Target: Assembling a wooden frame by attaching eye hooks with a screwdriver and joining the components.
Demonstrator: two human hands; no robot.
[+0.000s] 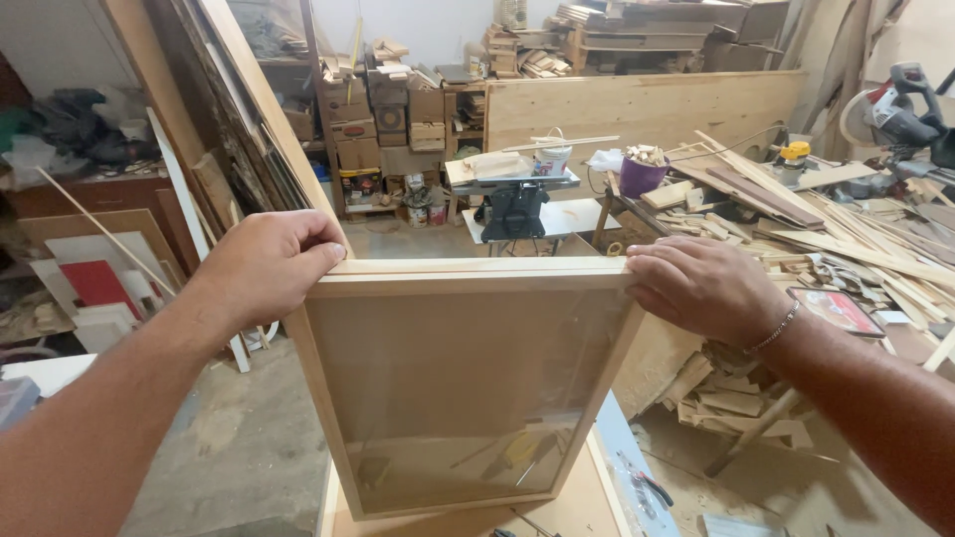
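A pale wooden frame (477,276) with a clear glass pane (463,388) stands upright in front of me, its lower edge resting on a light wooden board (587,502). My left hand (267,264) grips the frame's top left corner, fingers curled over the upper rail. My right hand (701,288), with a bracelet at the wrist, rests flat over the top right corner. Through the pane I see tools lying on the surface below.
A cluttered woodshop surrounds me. Scrap wood and strips (796,229) pile up at the right, with a mitre saw (900,114) behind. A small work stand (512,194) with a white bucket and a purple pot (642,174) sits ahead. Boards lean at the left (249,129).
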